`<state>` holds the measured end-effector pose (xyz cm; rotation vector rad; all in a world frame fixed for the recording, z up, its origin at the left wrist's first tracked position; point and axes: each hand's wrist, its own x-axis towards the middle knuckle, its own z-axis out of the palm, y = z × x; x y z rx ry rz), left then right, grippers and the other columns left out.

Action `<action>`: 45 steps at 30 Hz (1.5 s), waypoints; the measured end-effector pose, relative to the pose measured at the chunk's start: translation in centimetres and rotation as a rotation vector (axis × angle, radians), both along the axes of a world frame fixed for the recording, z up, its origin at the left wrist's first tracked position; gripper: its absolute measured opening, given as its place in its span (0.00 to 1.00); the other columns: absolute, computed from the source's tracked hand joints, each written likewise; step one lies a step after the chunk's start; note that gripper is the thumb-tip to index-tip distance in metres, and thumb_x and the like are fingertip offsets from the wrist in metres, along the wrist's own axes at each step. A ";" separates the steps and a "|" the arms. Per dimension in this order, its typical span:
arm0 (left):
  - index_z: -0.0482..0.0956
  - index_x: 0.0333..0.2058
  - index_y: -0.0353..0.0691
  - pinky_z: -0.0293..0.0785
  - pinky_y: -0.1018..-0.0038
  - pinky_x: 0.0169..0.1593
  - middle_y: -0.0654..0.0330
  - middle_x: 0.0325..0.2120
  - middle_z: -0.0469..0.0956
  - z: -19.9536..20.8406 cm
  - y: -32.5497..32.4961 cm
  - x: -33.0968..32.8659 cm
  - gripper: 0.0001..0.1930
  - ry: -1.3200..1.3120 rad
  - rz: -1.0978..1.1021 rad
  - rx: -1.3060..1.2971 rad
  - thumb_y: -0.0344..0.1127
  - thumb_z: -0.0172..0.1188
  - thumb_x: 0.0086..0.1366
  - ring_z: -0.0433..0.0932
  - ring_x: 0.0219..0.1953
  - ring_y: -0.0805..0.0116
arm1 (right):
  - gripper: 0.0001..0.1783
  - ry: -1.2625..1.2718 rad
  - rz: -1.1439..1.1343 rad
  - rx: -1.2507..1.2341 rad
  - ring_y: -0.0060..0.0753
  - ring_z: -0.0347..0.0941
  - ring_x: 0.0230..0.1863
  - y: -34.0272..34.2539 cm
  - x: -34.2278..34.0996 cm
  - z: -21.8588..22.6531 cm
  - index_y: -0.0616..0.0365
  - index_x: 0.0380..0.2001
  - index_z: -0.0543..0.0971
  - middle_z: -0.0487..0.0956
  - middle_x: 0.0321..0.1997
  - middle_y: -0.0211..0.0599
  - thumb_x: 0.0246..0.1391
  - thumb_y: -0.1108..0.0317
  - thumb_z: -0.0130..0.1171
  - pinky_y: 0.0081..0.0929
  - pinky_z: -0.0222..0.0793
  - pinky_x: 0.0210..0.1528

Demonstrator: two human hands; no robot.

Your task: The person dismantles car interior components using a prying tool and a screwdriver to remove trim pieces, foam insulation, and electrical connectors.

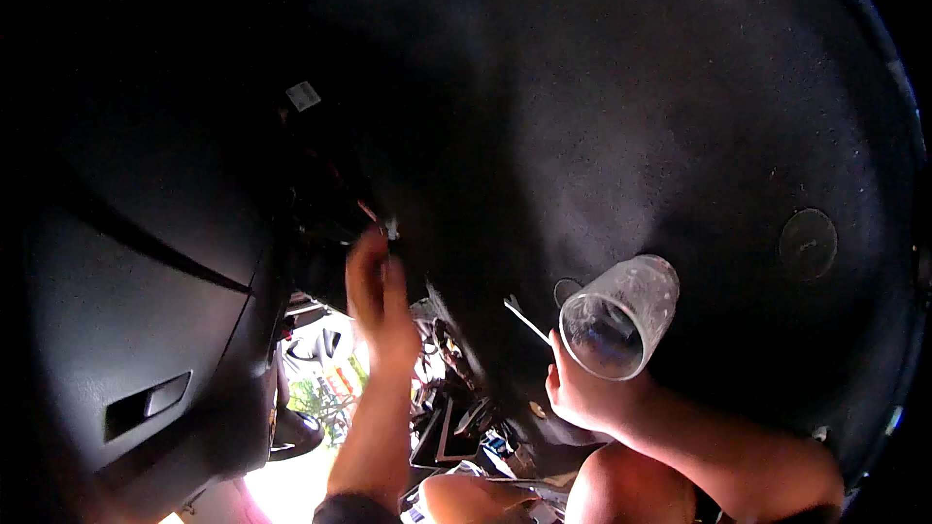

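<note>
My left hand [383,303] is raised beside a dark gap in the panels. Its fingers are blurred and drawn together by a small whitish piece [391,230], too unclear to name. My right hand [585,396] is closed, and a slim, pale, metallic-looking tool [527,319] with a forked tip sticks out of it to the upper left. A clear, scuffed plastic cup [649,299] lies tilted against the same hand, its mouth facing me and covering part of the hand. Whether my fingers also grip the cup is hidden.
A broad dark carpet-like surface [680,126] with a round disc [808,245] fills the right. To the left stands a dark panel with a recessed handle [150,406]. Below, wires and clutter [466,417] lie near a bright opening. A pale label [303,96] sits higher up.
</note>
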<state>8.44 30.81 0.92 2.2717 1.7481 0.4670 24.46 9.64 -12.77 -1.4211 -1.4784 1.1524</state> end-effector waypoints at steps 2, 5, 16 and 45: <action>0.69 0.71 0.34 0.62 0.62 0.75 0.43 0.70 0.71 -3.7 8.9 4.1 0.26 0.142 -0.096 0.004 0.41 0.53 0.81 0.69 0.72 0.48 | 0.33 0.037 0.069 -0.101 0.59 0.82 0.51 0.5 0.4 -0.1 0.73 0.63 0.75 0.83 0.52 0.63 0.60 0.59 0.61 0.54 0.77 0.59; 0.67 0.74 0.33 0.61 0.58 0.78 0.40 0.74 0.66 -7.2 21.3 6.2 0.30 0.310 0.100 0.115 0.48 0.49 0.83 0.67 0.74 0.40 | 0.35 0.083 0.070 -0.038 0.59 0.82 0.53 -0.1 1.1 0.5 0.73 0.64 0.73 0.82 0.53 0.63 0.58 0.61 0.62 0.53 0.77 0.61; 0.66 0.74 0.40 0.69 0.53 0.74 0.46 0.72 0.70 -11.1 37.1 0.0 0.35 1.188 0.164 0.190 0.45 0.63 0.71 0.71 0.72 0.47 | 0.37 0.135 0.012 0.033 0.59 0.84 0.53 -2.1 0.0 0.0 0.72 0.64 0.75 0.85 0.52 0.59 0.55 0.60 0.67 0.55 0.80 0.60; 0.74 0.66 0.44 0.82 0.53 0.61 0.45 0.63 0.79 -12.5 44.0 7.7 0.22 0.807 0.400 0.470 0.46 0.55 0.79 0.82 0.61 0.45 | 0.36 0.116 -0.079 -0.053 0.58 0.85 0.45 -2.1 -0.7 0.4 0.69 0.65 0.75 0.85 0.44 0.55 0.55 0.62 0.67 0.56 0.80 0.51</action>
